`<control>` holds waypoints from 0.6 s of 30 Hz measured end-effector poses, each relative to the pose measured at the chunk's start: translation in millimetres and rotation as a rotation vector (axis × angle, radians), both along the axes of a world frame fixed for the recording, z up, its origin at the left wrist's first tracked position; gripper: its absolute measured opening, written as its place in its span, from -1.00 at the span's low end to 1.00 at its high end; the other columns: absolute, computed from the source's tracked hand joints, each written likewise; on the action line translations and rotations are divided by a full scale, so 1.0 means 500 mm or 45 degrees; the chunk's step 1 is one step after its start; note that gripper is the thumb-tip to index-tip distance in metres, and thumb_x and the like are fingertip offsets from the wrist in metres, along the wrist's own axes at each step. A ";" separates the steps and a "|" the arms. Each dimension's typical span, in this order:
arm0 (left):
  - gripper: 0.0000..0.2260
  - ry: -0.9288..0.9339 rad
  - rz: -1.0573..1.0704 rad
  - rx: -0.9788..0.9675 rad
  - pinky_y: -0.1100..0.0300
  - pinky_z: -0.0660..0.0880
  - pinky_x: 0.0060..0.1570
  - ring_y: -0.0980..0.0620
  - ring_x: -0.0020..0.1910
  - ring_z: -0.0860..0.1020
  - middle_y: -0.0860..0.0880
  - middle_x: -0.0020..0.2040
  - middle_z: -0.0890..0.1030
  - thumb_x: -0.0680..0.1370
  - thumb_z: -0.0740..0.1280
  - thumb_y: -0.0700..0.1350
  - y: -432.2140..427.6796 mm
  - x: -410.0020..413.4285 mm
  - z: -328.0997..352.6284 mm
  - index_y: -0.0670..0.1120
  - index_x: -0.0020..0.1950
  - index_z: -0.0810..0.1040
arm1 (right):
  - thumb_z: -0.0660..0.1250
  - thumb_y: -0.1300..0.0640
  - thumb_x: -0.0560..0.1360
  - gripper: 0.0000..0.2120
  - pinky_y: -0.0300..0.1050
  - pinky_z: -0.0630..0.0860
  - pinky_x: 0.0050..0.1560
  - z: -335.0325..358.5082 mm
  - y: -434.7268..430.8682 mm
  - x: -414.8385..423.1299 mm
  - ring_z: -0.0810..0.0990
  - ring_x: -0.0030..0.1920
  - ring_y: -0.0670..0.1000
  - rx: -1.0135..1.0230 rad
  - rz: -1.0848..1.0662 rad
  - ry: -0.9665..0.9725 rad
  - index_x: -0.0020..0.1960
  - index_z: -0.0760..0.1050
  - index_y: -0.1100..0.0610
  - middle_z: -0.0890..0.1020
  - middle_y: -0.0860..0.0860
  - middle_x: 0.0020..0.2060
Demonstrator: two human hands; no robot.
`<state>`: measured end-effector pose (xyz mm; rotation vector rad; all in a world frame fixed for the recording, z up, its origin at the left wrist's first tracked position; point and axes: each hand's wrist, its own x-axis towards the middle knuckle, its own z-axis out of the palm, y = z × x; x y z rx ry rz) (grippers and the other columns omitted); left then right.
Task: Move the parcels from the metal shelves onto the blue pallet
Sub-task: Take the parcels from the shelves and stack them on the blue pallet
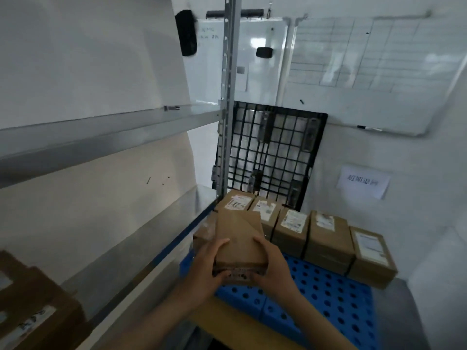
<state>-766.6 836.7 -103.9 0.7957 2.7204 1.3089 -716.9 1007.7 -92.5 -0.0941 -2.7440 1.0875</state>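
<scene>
A brown cardboard parcel [240, 241] hangs above the near left part of the blue pallet [328, 294]. My left hand [207, 269] grips its left side and my right hand [273, 266] grips its right side, thumbs on top. Along the pallet's far edge stands a row of several labelled parcels [326, 238]. Another brown parcel [202, 234] sits just left of the held one, partly hidden by it. On the metal shelf [141, 238] at the lower left lies one more parcel [32, 306].
A metal shelf upright [228, 97] rises just left of the pallet. A black grid pallet [273, 155] leans against the wall behind the parcel row. Whiteboards [366, 66] hang above. The pallet's holed top shows bare blue in front of the row.
</scene>
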 end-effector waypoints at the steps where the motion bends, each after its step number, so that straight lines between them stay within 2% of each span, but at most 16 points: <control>1: -0.41 -0.016 -0.009 -0.027 0.28 0.31 0.30 0.05 0.37 0.29 -0.01 0.40 0.27 0.44 0.43 -0.14 0.018 -0.008 -0.009 0.18 0.35 0.21 | 0.42 0.13 0.40 -0.30 -0.20 0.28 0.30 -0.012 0.016 -0.005 0.27 0.33 -0.01 -0.014 -0.031 -0.026 0.41 0.11 -0.02 0.22 0.01 0.37; 3: -0.42 -0.068 -0.033 -0.081 0.26 0.30 0.32 0.06 0.36 0.29 -0.01 0.38 0.26 0.44 0.43 -0.15 0.047 -0.024 -0.028 0.14 0.36 0.24 | 0.42 0.12 0.40 -0.31 -0.26 0.28 0.25 -0.038 0.043 -0.016 0.28 0.29 -0.02 -0.051 -0.082 -0.081 0.40 0.12 -0.03 0.23 0.01 0.35; 7: -0.43 -0.151 -0.126 -0.198 0.19 0.32 0.36 0.05 0.37 0.27 0.01 0.40 0.20 0.45 0.42 -0.13 0.087 -0.073 -0.065 0.17 0.35 0.23 | 0.43 0.05 0.39 -0.30 -0.30 0.25 0.22 -0.094 0.072 -0.047 0.28 0.26 -0.04 -0.106 -0.174 -0.170 0.38 0.12 -0.03 0.22 0.00 0.33; 13: -0.46 -0.070 -0.198 -0.357 0.17 0.28 0.39 0.06 0.38 0.23 0.05 0.40 0.23 0.49 0.37 -0.10 0.116 -0.166 -0.130 0.16 0.36 0.21 | 0.43 0.07 0.37 -0.30 -0.46 0.25 0.01 -0.158 0.080 -0.123 0.23 0.10 -0.12 -0.178 -0.319 -0.283 0.35 0.09 -0.05 0.18 -0.01 0.32; 15: -0.48 -0.020 -0.230 -0.432 0.15 0.27 0.39 0.07 0.37 0.23 0.07 0.39 0.26 0.49 0.36 -0.05 0.120 -0.201 -0.148 0.18 0.37 0.21 | 0.43 0.06 0.37 -0.28 -0.49 0.25 -0.06 -0.176 0.081 -0.151 0.24 0.13 -0.10 -0.171 -0.350 -0.337 0.36 0.07 -0.05 0.17 0.00 0.33; 18: -0.49 0.038 -0.264 -0.509 0.10 0.24 0.40 0.04 0.37 0.23 0.09 0.39 0.27 0.49 0.35 -0.02 0.126 -0.254 -0.173 0.19 0.37 0.21 | 0.43 0.04 0.37 -0.26 -0.34 0.29 0.06 -0.194 0.084 -0.193 0.26 0.26 -0.01 -0.165 -0.385 -0.404 0.38 0.06 -0.02 0.16 0.02 0.33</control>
